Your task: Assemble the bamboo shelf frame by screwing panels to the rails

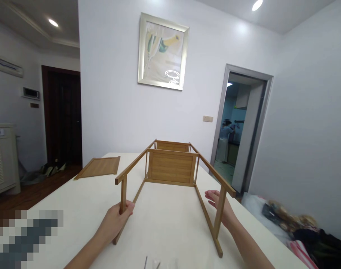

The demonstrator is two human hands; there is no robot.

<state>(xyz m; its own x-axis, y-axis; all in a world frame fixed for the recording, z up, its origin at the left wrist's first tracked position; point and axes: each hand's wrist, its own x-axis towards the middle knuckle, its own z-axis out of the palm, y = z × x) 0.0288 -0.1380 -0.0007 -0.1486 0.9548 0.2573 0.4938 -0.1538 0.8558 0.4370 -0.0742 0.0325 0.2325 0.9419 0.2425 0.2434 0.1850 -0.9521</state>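
Wooden frame (172,167) lying on its side on white tabletop (170,220), near end toward camera. Left hand (117,220) at frame's near left post (123,190), fingers closed around its lower part. Right hand (223,211) beside frame's near right post (220,207), partly behind it; fingers loosely curled, partly open, contact with post unclear. Loose wooden panel (101,167) flat, left of frame. Thin metal piece (146,262) on near side of frame. Person (224,140) beyond doorway, right of frame.
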